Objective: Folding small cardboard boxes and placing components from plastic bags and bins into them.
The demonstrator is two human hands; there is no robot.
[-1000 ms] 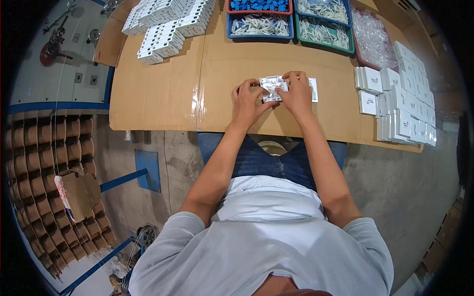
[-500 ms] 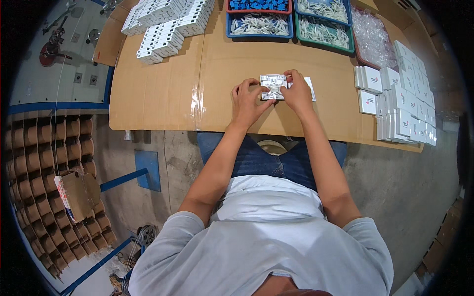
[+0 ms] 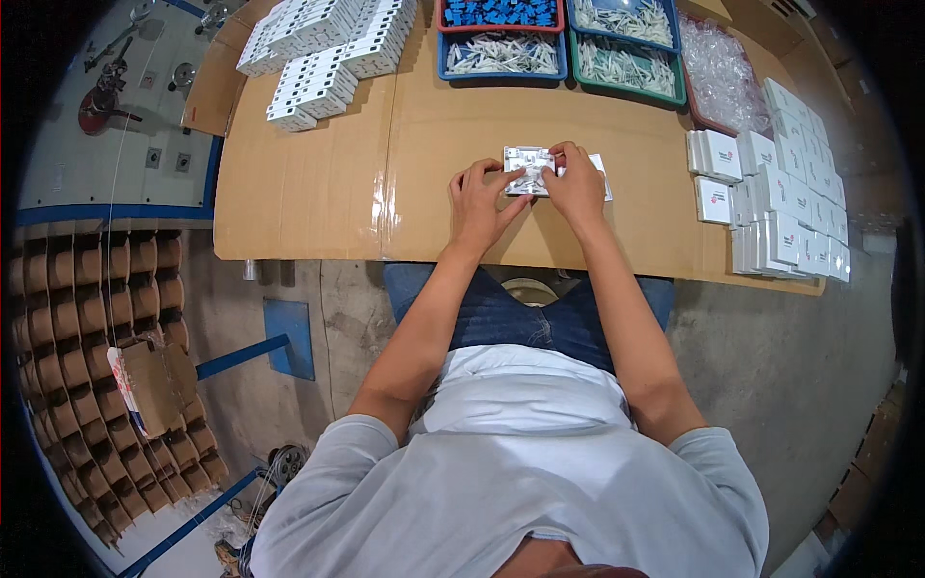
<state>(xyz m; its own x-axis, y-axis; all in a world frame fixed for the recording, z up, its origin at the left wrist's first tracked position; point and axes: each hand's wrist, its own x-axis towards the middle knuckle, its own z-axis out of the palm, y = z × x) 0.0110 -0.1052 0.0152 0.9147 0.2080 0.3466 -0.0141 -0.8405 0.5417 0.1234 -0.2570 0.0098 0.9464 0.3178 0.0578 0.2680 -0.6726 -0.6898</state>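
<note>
A square white plastic housing (image 3: pixel 523 158), its inner side with moulded details facing up, is held between my two hands just over the cardboard-covered table. My left hand (image 3: pixel 478 200) grips its left and near edges, with thumb and fingers bent. On the other side, my right hand (image 3: pixel 577 191) has its fingers curled at the right edge and its thumb on the middle of the housing. Small parts under the fingertips are too small to make out. Partly behind my right hand lies a flat white panel (image 3: pixel 604 176).
Stacked white boxy units (image 3: pixel 323 82) stand at the far left. Beyond my hands are a blue tray (image 3: pixel 506 77) of pale slim parts, a red tray (image 3: pixel 501 29) of blue pieces and a green tray (image 3: pixel 631 90). Clear plastic pieces (image 3: pixel 723 72) and piled white panels (image 3: pixel 795 197) are at right.
My right thumb and fingers have shifted slightly on the housing. Both hands keep their hold, and the whole view has moved a little.
</note>
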